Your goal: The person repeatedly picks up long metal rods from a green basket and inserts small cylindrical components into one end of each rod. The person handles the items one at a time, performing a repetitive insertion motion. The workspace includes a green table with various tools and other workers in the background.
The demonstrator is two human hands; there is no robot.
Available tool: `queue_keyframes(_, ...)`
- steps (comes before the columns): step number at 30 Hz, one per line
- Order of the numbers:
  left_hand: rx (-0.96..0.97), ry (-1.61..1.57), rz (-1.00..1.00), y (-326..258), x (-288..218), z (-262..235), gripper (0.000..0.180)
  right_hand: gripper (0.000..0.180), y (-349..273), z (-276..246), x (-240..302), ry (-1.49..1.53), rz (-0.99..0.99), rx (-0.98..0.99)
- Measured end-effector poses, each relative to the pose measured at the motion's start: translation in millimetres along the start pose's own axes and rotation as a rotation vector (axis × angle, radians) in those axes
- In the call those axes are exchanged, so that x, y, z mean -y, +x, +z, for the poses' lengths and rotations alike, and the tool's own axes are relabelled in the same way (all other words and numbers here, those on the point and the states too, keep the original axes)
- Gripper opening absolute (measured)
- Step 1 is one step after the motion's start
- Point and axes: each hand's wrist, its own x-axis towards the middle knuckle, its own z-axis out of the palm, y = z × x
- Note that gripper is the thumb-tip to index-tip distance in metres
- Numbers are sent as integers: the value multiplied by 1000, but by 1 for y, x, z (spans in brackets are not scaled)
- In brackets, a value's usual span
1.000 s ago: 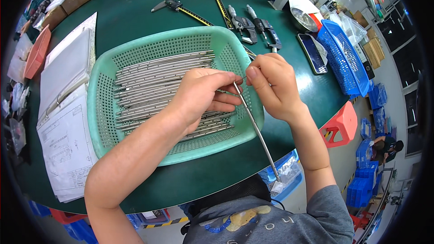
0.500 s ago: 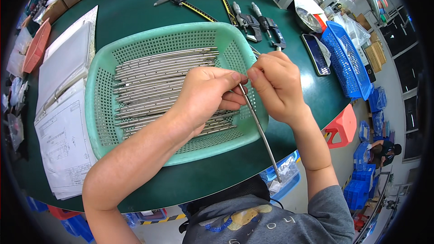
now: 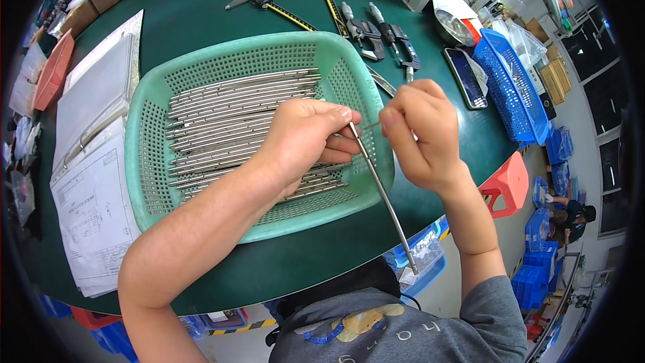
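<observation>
Pinching the top of a long steel rod (image 3: 383, 195) in my left hand (image 3: 302, 138), I close my right hand (image 3: 420, 134) on a thin pin (image 3: 371, 125) at its tip, above the green basket (image 3: 151, 161) of rods (image 3: 235, 121) on the worktop (image 3: 195, 13); calipers (image 3: 366, 27) lie beyond.

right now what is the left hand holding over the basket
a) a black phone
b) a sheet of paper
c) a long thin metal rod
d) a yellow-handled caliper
c) the left hand pinches the upper end of a long thin metal rod that slants down past the green basket, which holds many similar rods; the right hand is raised just beside that upper end.
</observation>
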Motion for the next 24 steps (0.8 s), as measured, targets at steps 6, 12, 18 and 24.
queue_keyframes(6,11,4,8,-2,-2,2,21,15,-4,2,0,-19,-28,81)
queue_keyframes(12,9,-13,14,-1,-1,1,24,15,-2,2,0,-28,-26,98)
queue_keyframes(18,0,22,13,-1,1,2,23,16,0,3,5,-114,-105,123)
queue_keyframes(24,-5,32,71,-5,-2,5,23,14,2,1,5,-65,-108,118)
